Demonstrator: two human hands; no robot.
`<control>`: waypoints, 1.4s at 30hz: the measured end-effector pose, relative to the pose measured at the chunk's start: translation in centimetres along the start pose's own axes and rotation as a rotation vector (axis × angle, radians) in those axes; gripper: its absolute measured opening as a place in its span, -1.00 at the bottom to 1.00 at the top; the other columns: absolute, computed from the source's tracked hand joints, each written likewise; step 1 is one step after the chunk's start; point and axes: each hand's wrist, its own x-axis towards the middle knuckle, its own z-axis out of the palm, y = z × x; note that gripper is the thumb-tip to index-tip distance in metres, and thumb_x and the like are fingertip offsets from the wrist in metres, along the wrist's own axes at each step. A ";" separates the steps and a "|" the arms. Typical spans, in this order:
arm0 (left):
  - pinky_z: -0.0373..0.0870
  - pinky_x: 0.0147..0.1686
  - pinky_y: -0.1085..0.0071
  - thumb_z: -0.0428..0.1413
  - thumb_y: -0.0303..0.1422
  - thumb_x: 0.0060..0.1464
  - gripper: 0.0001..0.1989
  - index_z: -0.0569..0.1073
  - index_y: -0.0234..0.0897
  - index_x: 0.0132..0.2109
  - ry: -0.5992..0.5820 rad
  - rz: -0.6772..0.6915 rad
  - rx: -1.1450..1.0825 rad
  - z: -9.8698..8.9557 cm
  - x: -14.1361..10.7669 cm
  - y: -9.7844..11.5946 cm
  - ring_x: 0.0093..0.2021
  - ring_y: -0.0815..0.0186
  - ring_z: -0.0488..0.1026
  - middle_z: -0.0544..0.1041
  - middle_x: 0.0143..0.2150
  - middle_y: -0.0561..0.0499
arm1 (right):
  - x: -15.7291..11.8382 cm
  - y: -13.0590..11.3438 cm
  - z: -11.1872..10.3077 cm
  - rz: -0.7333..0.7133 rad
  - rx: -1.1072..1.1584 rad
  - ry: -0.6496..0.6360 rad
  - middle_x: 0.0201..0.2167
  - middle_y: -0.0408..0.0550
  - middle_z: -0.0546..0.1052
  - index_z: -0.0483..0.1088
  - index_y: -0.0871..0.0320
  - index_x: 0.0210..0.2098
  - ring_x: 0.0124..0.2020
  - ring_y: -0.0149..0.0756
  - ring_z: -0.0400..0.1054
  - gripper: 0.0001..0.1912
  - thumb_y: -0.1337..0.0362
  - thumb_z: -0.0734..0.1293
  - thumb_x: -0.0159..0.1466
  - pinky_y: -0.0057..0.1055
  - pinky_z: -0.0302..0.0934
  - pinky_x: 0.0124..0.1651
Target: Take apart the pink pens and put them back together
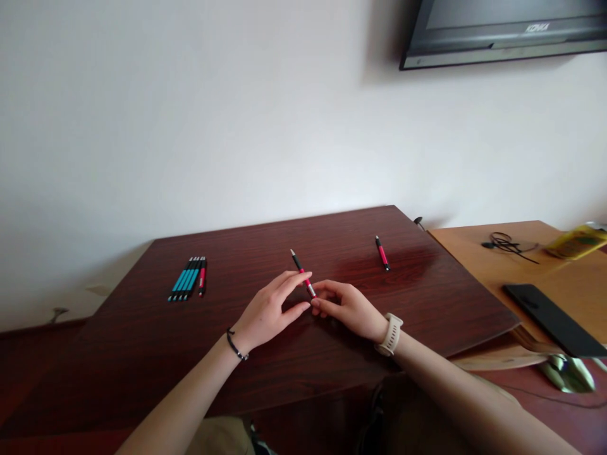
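Observation:
Over the middle of the table, a red and black click pen (310, 290) is held at a slant, its silver tip pointing up and away. My left hand (271, 308) has its index finger across the pen's barrel, with the thumb near its lower end. The fingers of my right hand (349, 308) are curled and pinch that lower end. To the left, several blue and black pens (186, 279) lie side by side, with one red pen (202, 277) at the right of their row. Another red pen (382, 253) lies alone to the right, beyond my right hand.
The dark red-brown wooden table (341, 234) stands against a white wall. A lighter wooden table (469, 249) adjoins on the right, holding a black cable (507, 243), a flat black object (552, 318) and a yellow package (578, 241). A television (507, 41) hangs above.

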 end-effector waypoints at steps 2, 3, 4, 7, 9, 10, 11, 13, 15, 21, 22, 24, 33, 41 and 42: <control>0.43 0.39 0.08 0.30 -0.25 0.29 -0.22 0.15 0.01 0.52 -0.029 -0.004 0.012 0.5 1.0 0.4 0.39 0.09 0.42 0.41 0.41 -0.08 | -0.4 0.2 -0.6 0.014 -0.017 0.037 -0.36 -0.12 0.67 0.47 0.12 0.10 -0.36 -0.28 0.50 -0.59 -0.01 0.43 0.41 -0.34 0.35 -0.17; 0.43 0.39 0.06 0.34 -0.22 0.24 -0.14 0.11 0.00 0.54 -0.047 0.000 0.022 0.8 1.5 0.6 0.40 0.06 0.41 0.38 0.43 -0.10 | -0.7 0.3 -0.9 0.020 -0.034 0.055 -0.39 -0.14 0.66 0.48 0.12 0.07 -0.37 -0.28 0.49 -0.61 0.00 0.44 0.40 -0.34 0.34 -0.17; 0.43 0.39 0.04 0.37 -0.19 0.20 -0.08 0.09 -0.01 0.54 -0.062 0.008 0.034 1.2 2.1 0.9 0.40 0.03 0.40 0.37 0.45 -0.13 | -0.9 0.3 -1.3 0.021 -0.053 0.070 -0.41 -0.15 0.65 0.48 0.12 0.03 -0.37 -0.27 0.49 -0.64 0.01 0.44 0.40 -0.34 0.33 -0.16; 0.42 0.38 0.02 0.36 -0.17 0.21 -0.09 0.09 -0.06 0.54 -0.059 0.043 0.083 2.6 4.1 1.5 0.40 0.00 0.40 0.37 0.44 -0.16 | -1.4 0.5 -2.7 0.001 -0.085 0.121 -0.39 -0.16 0.64 0.48 0.11 -0.02 -0.34 -0.26 0.50 -0.69 0.03 0.43 0.40 -0.34 0.33 -0.14; 0.40 0.40 0.03 0.33 -0.21 0.23 -0.14 0.11 -0.07 0.53 -0.043 0.063 0.101 3.4 5.6 1.8 0.41 0.01 0.38 0.38 0.43 -0.16 | -1.6 0.7 -3.7 -0.023 -0.091 0.157 -0.36 -0.15 0.63 0.48 0.10 0.01 -0.31 -0.25 0.51 -0.69 0.04 0.43 0.41 -0.33 0.34 -0.12; 0.39 0.41 0.04 0.32 -0.24 0.24 -0.15 0.11 -0.09 0.53 -0.043 0.072 0.100 3.7 6.4 1.8 0.41 0.02 0.38 0.38 0.43 -0.16 | -1.7 0.9 -4.3 -0.032 -0.095 0.178 -0.35 -0.15 0.63 0.49 0.10 0.03 -0.30 -0.25 0.51 -0.69 0.04 0.41 0.42 -0.33 0.35 -0.12; 0.39 0.41 0.05 0.31 -0.24 0.24 -0.16 0.12 -0.10 0.53 -0.048 0.083 0.097 4.1 7.2 1.8 0.41 0.03 0.37 0.38 0.43 -0.17 | -1.9 1.0 -4.8 -0.037 -0.101 0.202 -0.35 -0.14 0.63 0.49 0.09 0.05 -0.29 -0.24 0.52 -0.68 0.03 0.39 0.44 -0.32 0.36 -0.12; 0.39 0.40 0.03 0.31 -0.19 0.25 -0.18 0.15 -0.11 0.52 -0.061 0.098 0.093 4.9 8.8 1.5 0.41 0.01 0.38 0.40 0.41 -0.18 | -2.3 1.2 -6.0 -0.033 -0.135 0.266 -0.31 -0.12 0.64 0.48 0.08 0.09 -0.27 -0.22 0.54 -0.66 0.01 0.35 0.47 -0.31 0.38 -0.11; 0.39 0.38 0.00 0.31 -0.12 0.25 -0.20 0.18 -0.10 0.50 -0.066 0.096 0.100 5.7 10.3 1.0 0.39 -0.01 0.39 0.41 0.41 -0.17 | -2.7 1.4 -7.3 -0.026 -0.210 0.356 -0.28 -0.11 0.65 0.48 0.06 0.13 -0.26 -0.21 0.55 -0.65 0.02 0.32 0.48 -0.29 0.39 -0.09; 0.34 0.38 0.01 0.20 0.09 0.29 -0.17 0.18 -0.17 0.52 -0.157 0.107 0.144 9.0 14.4 0.1 0.40 -0.02 0.36 0.40 0.44 -0.19 | -3.8 2.3 -11.7 -0.027 -0.500 0.604 -0.23 -0.06 0.64 0.51 0.04 0.11 -0.24 -0.16 0.54 -0.70 0.14 0.32 0.45 -0.23 0.39 -0.08; 0.33 0.39 0.00 0.17 0.12 0.31 -0.17 0.18 -0.19 0.52 -0.174 0.112 0.164 9.6 15.0 0.1 0.41 -0.02 0.34 0.40 0.44 -0.20 | -3.9 2.7 -12.4 -0.029 -0.553 0.640 -0.20 -0.03 0.64 0.51 0.05 0.10 -0.22 -0.14 0.54 -0.70 0.15 0.32 0.44 -0.21 0.40 -0.06; 0.31 0.38 -0.03 0.11 0.17 0.32 -0.16 0.19 -0.22 0.52 -0.196 0.116 0.205 10.7 15.8 0.2 0.43 -0.04 0.30 0.40 0.45 -0.20 | -4.0 3.6 -13.7 -0.049 -0.661 0.681 -0.10 0.04 0.62 0.51 0.08 0.12 -0.14 -0.09 0.53 -0.68 0.17 0.32 0.43 -0.15 0.42 0.02; 0.16 0.44 -0.06 0.02 0.20 0.36 -0.14 0.12 -0.16 0.57 -0.170 0.087 0.276 13.3 15.9 -0.3 0.52 -0.08 0.14 0.30 0.52 -0.18 | -4.1 6.7 -15.5 -0.106 -0.930 0.510 0.26 0.12 0.53 0.39 0.03 0.35 0.28 0.10 0.38 -0.50 0.16 0.32 0.44 0.12 0.28 0.34; 0.11 0.46 -0.10 -0.07 0.20 0.40 -0.16 0.07 -0.18 0.59 -0.189 0.020 0.320 13.4 15.7 0.1 0.56 -0.17 0.06 0.21 0.57 -0.16 | -3.8 6.7 -15.2 -0.064 -0.969 0.485 0.28 0.12 0.52 0.38 0.05 0.36 0.30 0.10 0.36 -0.50 0.17 0.30 0.45 0.12 0.28 0.33; 0.10 0.46 -0.11 -0.07 0.20 0.40 -0.16 0.07 -0.18 0.59 -0.193 0.015 0.325 13.4 15.7 0.1 0.56 -0.18 0.05 0.20 0.58 -0.16 | -3.7 6.8 -15.2 -0.064 -0.968 0.486 0.27 0.12 0.52 0.39 0.06 0.36 0.30 0.10 0.36 -0.50 0.17 0.30 0.45 0.13 0.28 0.33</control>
